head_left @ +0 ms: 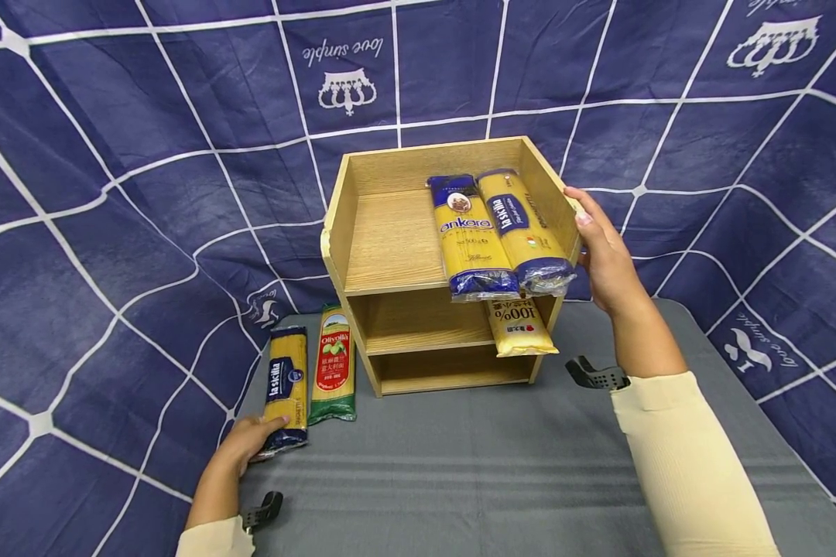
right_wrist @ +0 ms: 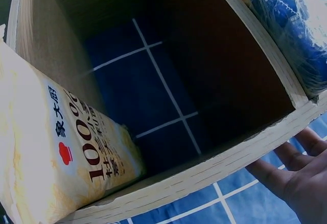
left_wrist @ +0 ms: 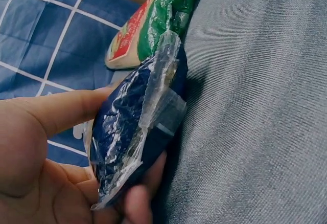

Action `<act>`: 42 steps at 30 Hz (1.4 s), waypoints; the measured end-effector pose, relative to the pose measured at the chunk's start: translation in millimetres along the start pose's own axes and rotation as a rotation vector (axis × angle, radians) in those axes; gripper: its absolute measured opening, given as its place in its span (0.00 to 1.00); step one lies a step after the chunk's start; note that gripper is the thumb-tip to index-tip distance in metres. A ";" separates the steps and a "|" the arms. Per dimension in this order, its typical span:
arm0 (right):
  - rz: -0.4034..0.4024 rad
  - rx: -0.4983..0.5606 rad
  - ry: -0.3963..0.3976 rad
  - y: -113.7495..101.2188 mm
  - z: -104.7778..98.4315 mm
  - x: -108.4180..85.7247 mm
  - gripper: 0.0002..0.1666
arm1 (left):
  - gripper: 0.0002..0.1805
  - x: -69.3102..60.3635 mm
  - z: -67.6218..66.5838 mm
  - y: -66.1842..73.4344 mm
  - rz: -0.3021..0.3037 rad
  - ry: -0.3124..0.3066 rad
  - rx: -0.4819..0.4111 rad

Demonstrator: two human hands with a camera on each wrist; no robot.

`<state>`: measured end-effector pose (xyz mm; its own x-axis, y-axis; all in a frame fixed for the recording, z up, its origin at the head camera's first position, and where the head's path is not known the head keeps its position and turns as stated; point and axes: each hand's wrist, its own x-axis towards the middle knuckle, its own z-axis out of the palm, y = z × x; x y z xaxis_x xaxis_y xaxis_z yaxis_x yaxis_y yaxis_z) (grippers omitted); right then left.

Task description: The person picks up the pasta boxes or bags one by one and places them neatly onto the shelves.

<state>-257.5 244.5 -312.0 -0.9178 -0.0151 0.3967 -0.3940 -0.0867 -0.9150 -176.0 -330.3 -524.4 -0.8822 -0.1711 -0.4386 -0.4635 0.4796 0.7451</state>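
Note:
At the left of the head view, my left hand (head_left: 247,441) grips the lower end of a blue-and-yellow La Sicilia pasta pack (head_left: 287,387). The left wrist view shows my thumb and fingers around the pack's dark blue end (left_wrist: 127,127), close above the grey cloth. Beside it lies a red-and-green Olivoila pack (head_left: 334,363). My right hand (head_left: 609,263) holds the right side wall of the wooden shelf (head_left: 397,240), thumb over its edge. On the top tier lie an Ankara pack (head_left: 470,240) and another La Sicilia pack (head_left: 525,224), side by side.
A cream "100%" pack (head_left: 521,329) sticks out from the right of the shelf's middle tier; the right wrist view also shows this cream pack (right_wrist: 71,147). Grey cloth (head_left: 446,464) covers the table. Blue checked fabric (head_left: 251,124) hangs behind and at both sides.

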 end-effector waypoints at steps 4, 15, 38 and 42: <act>0.003 -0.005 0.001 0.6 -0.1 -0.4 0.28 | 0.29 1.0 -1.6 -4.8 -0.028 -0.043 -0.071; -0.008 0.010 -0.011 3.4 -0.3 0.3 0.28 | 0.28 -2.5 -3.5 -16.0 -0.032 -0.203 -0.333; -0.002 0.029 -0.016 2.6 -0.9 -0.1 0.29 | 0.28 -1.9 3.8 -24.0 0.045 -0.311 -0.543; -0.002 0.024 -0.012 2.1 -1.8 0.3 0.29 | 0.26 -2.9 4.3 -23.5 0.057 -0.300 -0.547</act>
<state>-258.7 246.1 -314.0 -0.9162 -0.0269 0.3998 -0.3948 -0.1107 -0.9121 -162.2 -337.4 -542.9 -0.8818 0.1288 -0.4536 -0.4620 -0.0431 0.8859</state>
